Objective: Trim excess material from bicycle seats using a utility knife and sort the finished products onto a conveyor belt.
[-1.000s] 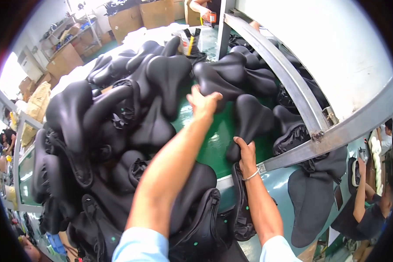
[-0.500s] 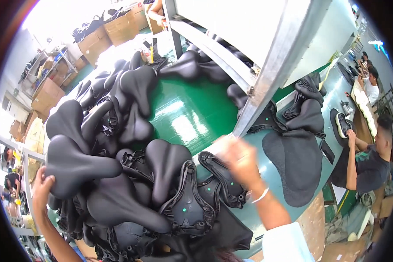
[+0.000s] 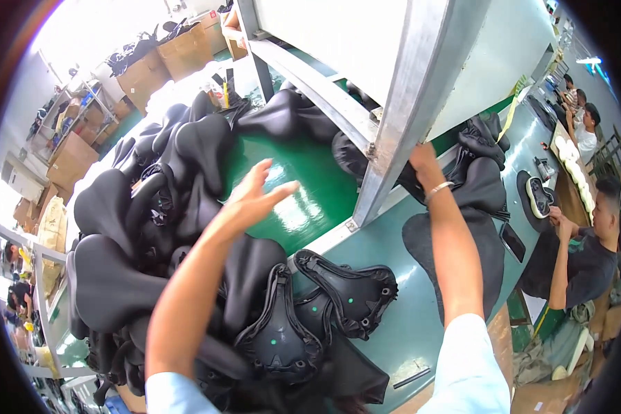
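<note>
My left hand (image 3: pixel 255 196) reaches over the green tabletop with its fingers spread and nothing in it. Beside the metal post, my right hand (image 3: pixel 423 157) is closed at the end of a black bicycle saddle (image 3: pixel 352 157); the post hides part of the saddle and some of the fingers. Smooth black saddles (image 3: pixel 114 283) are heaped on the left, partly behind my left forearm. Nearer me, one saddle (image 3: pixel 276 341) lies underside up, showing a small green dot, and another upturned saddle (image 3: pixel 355 293) rests against it.
A grey metal post (image 3: pixel 400 103) carries a white panel overhead. On the blue-green bench lie a flat black saddle-shaped pad (image 3: pixel 421 241), a phone (image 3: pixel 513 243) and more saddles (image 3: pixel 481 183). At right a person (image 3: pixel 579 248) handles a dark piece with a white rim. Cardboard boxes (image 3: pixel 141 79) stand far left.
My left hand has left the saddle at the left and swung right over the green tabletop. My right hand has moved farther away to the post, and the saddle there has shifted left.
</note>
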`<action>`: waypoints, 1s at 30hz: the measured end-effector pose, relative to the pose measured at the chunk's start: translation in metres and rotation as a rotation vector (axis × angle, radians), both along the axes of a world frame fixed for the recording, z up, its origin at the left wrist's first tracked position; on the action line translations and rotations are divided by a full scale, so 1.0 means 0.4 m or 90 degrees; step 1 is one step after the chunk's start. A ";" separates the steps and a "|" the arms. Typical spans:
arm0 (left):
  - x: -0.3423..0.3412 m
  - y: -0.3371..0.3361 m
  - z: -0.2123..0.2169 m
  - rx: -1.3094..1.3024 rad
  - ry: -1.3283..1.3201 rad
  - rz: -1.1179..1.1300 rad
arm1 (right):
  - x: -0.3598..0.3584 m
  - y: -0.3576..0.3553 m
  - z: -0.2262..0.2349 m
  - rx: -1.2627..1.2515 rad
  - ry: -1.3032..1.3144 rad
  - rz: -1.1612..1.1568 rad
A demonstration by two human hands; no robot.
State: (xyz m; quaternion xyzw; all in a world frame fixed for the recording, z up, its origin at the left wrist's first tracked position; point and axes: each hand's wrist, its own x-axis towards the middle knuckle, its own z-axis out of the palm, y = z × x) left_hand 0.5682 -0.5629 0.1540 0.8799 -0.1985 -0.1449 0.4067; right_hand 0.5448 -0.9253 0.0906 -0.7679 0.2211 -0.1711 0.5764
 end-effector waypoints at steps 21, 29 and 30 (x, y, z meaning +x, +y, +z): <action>0.139 -0.437 -0.442 -0.730 0.517 0.007 | 0.133 -0.049 -0.153 0.101 -0.023 0.110; 0.179 -0.317 -0.271 -0.485 0.470 0.212 | 0.038 -0.145 -0.272 0.078 -0.004 0.060; 0.207 -0.242 -0.261 -0.455 0.428 0.210 | 0.018 -0.158 -0.278 0.080 -0.010 0.060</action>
